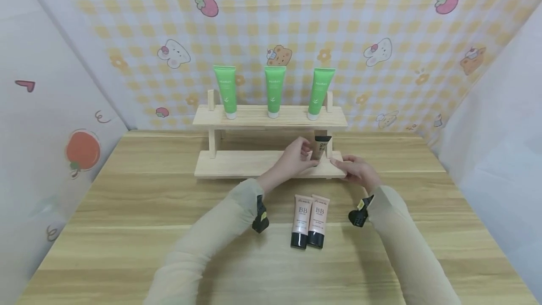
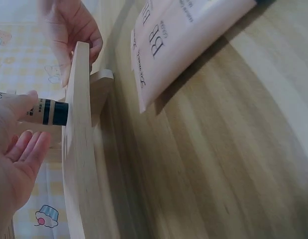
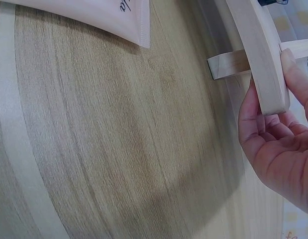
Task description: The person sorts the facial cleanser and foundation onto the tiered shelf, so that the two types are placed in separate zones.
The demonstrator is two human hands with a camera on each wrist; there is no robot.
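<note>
In the head view, my left hand [image 1: 293, 158] holds a small gold-brown tube with a black end [image 1: 319, 148] at the right part of the lower shelf of a wooden rack [image 1: 241, 164]. The left wrist view shows thumb and fingers about that tube [image 2: 40, 111], its dark cap against the shelf board [image 2: 80, 164]. My right hand [image 1: 359, 171] grips the right end of the lower shelf; in the right wrist view thumb and fingers pinch the board [image 3: 265, 74] from both sides. Two pink BB cream tubes [image 1: 301, 220] [image 1: 318, 220] lie side by side on the table before the rack.
Three green tubes [image 1: 227, 89] [image 1: 274, 89] [image 1: 320, 92] stand spaced along the upper shelf [image 1: 254, 116]. The wood-grain table [image 1: 139, 211] extends around the rack. A patterned cloth wall [image 1: 139, 27] rises just behind, and white sheets [image 1: 504, 107] flank both sides.
</note>
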